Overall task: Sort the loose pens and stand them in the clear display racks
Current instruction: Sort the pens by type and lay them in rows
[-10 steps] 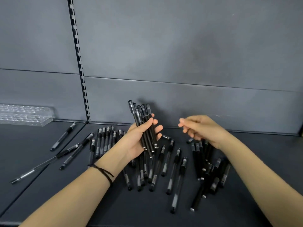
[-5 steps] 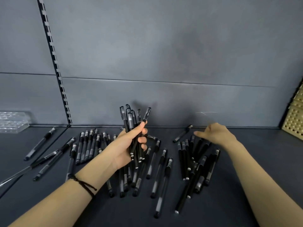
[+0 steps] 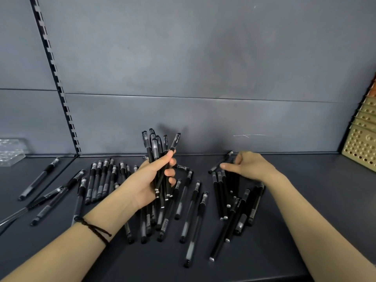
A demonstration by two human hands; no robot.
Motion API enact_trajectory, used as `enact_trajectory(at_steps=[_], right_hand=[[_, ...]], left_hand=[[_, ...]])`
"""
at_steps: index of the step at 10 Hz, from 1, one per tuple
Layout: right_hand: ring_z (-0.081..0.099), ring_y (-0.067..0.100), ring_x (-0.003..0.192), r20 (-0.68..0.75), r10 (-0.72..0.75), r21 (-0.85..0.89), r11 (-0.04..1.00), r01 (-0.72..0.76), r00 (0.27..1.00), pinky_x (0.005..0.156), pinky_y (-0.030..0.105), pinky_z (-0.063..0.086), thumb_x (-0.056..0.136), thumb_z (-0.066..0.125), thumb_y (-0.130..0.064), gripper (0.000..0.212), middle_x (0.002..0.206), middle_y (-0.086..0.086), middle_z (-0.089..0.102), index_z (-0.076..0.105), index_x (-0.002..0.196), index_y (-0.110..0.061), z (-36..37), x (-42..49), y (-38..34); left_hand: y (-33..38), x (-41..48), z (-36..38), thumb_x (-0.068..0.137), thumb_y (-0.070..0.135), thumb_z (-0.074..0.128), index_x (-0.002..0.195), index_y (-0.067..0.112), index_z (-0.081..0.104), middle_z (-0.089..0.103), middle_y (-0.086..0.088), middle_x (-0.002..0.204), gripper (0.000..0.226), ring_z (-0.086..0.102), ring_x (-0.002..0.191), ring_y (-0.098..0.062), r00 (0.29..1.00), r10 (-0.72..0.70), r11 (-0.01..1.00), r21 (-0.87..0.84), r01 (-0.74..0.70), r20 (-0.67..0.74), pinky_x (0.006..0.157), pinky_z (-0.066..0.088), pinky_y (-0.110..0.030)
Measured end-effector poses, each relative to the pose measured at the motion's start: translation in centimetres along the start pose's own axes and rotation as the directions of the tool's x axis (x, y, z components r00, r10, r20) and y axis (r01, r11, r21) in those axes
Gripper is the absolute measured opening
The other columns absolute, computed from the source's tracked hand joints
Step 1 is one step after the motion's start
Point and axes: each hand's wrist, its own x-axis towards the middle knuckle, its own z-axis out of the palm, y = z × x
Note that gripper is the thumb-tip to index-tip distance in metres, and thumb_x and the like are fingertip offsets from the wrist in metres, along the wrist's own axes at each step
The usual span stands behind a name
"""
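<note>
Black loose pens point(image 3: 190, 211) lie scattered flat, one bundle point(image 3: 154, 147) upright; clear rack point(image 3: 9, 152) far left.

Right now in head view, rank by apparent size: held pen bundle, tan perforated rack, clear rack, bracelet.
Largest: held pen bundle, tan perforated rack; too alike, rack cropped.
Then clear rack, also cropped.
Then bracelet.

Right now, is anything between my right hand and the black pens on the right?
Nothing visible. The right hand is directly over the upper ends of the black pens, fingers pointing left. The left hand holds its bundle well off to the side.
</note>
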Motion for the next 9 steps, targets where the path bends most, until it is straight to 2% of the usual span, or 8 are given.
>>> enact_trajectory(at_steps=[1, 2, 3, 4, 5, 7, 9], right_hand=[[0.053, 0.019, 0.107, 0.041, -0.032, 0.069, 0.997, 0.029, 0.999, 0.087, 0.033, 0.045, 0.072, 0.073, -0.061, 0.065, 0.105, -0.005, 0.051, 0.050, 0.113, -0.015, 0.4, -0.7, -1.0], [0.051, 0.017, 0.094, 0.060, -0.026, 0.169, 0.985, 0.015, 0.998, 0.068, 0.024, 0.042, 0.075, 0.078, -0.047, 0.074, 0.113, 0.001, 0.052, 0.043, 0.129, -0.010, 0.6, -0.9, -1.7], [0.050, 0.016, 0.057, 0.078, 0.016, 0.236, 0.971, -0.034, 0.997, 0.050, 0.024, 0.041, 0.075, 0.080, -0.043, 0.078, 0.090, 0.005, 0.056, 0.040, 0.133, -0.011, 1.0, -0.4, -2.0], [0.053, 0.016, 0.060, 0.121, 0.026, 0.230, 0.972, -0.054, 0.992, 0.063, 0.028, 0.048, 0.075, 0.080, -0.042, 0.085, 0.093, 0.008, 0.059, 0.036, 0.139, -0.008, 1.0, 0.2, -2.3], [0.059, 0.023, 0.090, 0.134, 0.022, 0.228, 0.972, -0.052, 0.991, 0.085, 0.036, 0.053, 0.075, 0.081, -0.039, 0.082, 0.127, 0.011, 0.054, 0.041, 0.136, -0.003, 0.8, 0.9, -2.5], [0.060, 0.027, 0.103, 0.136, 0.031, 0.260, 0.963, -0.066, 0.990, 0.076, 0.031, 0.050, 0.074, 0.082, -0.035, 0.076, 0.131, 0.012, 0.055, 0.048, 0.132, 0.000, 0.7, 1.6, -2.0], [0.053, 0.021, 0.105, 0.194, -0.006, 0.280, 0.959, -0.049, 0.981, 0.078, 0.031, 0.044, 0.078, 0.079, -0.034, 0.054, 0.131, 0.006, 0.056, 0.055, 0.118, -0.008, 0.8, 1.9, -1.8]], left_hand=[[0.0, 0.0, 0.0, 0.083, 0.025, 0.066, 0.104, 0.017, 0.063, 0.054, 0.005, 0.071, 0.023, 0.041, 0.048, -0.006, 1.000, 0.000, 1.000, 0.002, 0.000, -0.002, 0.044, 0.042, -0.021], [0.0, 0.0, 0.1, 0.082, 0.025, 0.067, 0.104, 0.016, 0.063, 0.054, 0.005, 0.071, 0.024, 0.041, 0.048, -0.006, 1.000, 0.001, 1.000, 0.002, -0.001, -0.005, 0.044, 0.042, -0.021], [0.0, 0.0, 0.1, 0.083, 0.025, 0.067, 0.104, 0.016, 0.063, 0.054, 0.005, 0.072, 0.023, 0.041, 0.048, -0.006, 1.000, 0.003, 1.000, 0.004, -0.003, -0.009, 0.045, 0.042, -0.021], [0.0, 0.0, 0.1, 0.082, 0.024, 0.067, 0.104, 0.016, 0.062, 0.054, 0.004, 0.071, 0.024, 0.041, 0.048, -0.007, 1.000, 0.006, 1.000, -0.003, -0.006, -0.016, 0.044, 0.042, -0.021], [0.0, 0.0, 0.0, 0.082, 0.024, 0.067, 0.104, 0.016, 0.062, 0.054, 0.004, 0.071, 0.024, 0.041, 0.048, -0.007, 1.000, 0.001, 1.000, -0.003, -0.001, -0.018, 0.044, 0.042, -0.021], [0.0, -0.1, 0.1, 0.080, 0.024, 0.068, 0.101, 0.016, 0.061, 0.054, 0.004, 0.071, 0.023, 0.041, 0.048, -0.006, 1.000, 0.000, 1.000, 0.009, 0.000, -0.008, 0.045, 0.043, -0.021], [0.0, 0.0, 0.3, 0.080, 0.024, 0.068, 0.101, 0.015, 0.063, 0.054, 0.004, 0.071, 0.024, 0.041, 0.048, -0.007, 1.000, -0.003, 1.000, 0.022, 0.003, -0.015, 0.045, 0.042, -0.021]])
